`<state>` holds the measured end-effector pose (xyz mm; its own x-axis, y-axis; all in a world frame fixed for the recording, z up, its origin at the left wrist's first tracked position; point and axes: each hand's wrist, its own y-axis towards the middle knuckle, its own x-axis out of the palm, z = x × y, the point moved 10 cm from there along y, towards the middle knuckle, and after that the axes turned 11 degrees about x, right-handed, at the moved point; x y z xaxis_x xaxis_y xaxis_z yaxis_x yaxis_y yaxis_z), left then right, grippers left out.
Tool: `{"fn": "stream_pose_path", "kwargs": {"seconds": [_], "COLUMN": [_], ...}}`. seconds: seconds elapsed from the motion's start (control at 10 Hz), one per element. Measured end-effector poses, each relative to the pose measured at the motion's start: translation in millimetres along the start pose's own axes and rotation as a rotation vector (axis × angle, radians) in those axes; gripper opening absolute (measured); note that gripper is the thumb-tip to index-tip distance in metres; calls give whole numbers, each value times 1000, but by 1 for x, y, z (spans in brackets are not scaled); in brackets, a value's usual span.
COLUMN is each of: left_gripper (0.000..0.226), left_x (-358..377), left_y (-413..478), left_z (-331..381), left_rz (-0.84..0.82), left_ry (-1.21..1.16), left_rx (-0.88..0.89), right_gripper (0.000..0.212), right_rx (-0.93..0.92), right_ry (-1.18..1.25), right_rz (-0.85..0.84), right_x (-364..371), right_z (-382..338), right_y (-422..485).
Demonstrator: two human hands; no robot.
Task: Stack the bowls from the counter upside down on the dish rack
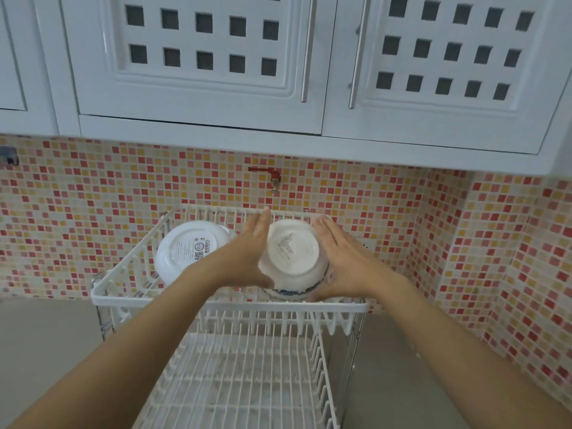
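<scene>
A white bowl (292, 253) sits upside down on the right half of the top tier of a white wire dish rack (130, 297). It rests on another bowl with a blue pattern at its rim (291, 293). My left hand (244, 258) presses flat against its left side and my right hand (339, 261) against its right side, so both hold it. A second white bowl stack (185, 250) lies upside down and tilted on the left half of the same tier, apart from my hands.
The rack's lower tier (241, 382) shows bare wires. Behind the rack is a red and yellow mosaic wall with a small red tap (269, 176). White cabinet doors (201, 57) hang overhead. Grey counter (40, 342) lies on both sides of the rack.
</scene>
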<state>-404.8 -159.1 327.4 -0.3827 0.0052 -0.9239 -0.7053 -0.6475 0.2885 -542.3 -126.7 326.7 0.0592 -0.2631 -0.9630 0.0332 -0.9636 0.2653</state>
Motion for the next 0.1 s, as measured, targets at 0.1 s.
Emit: {"fn": "stream_pose_path", "kwargs": {"seconds": [0.1], "left_gripper": [113], "left_x": [-23], "left_y": [-8], "left_z": [10], "left_rz": [51], "left_ry": [32], "left_rx": [1], "right_gripper": [134], "right_rx": [39], "right_ry": [18], "right_rz": [15], "right_x": [-17], "right_z": [-5], "right_y": [-9]}}
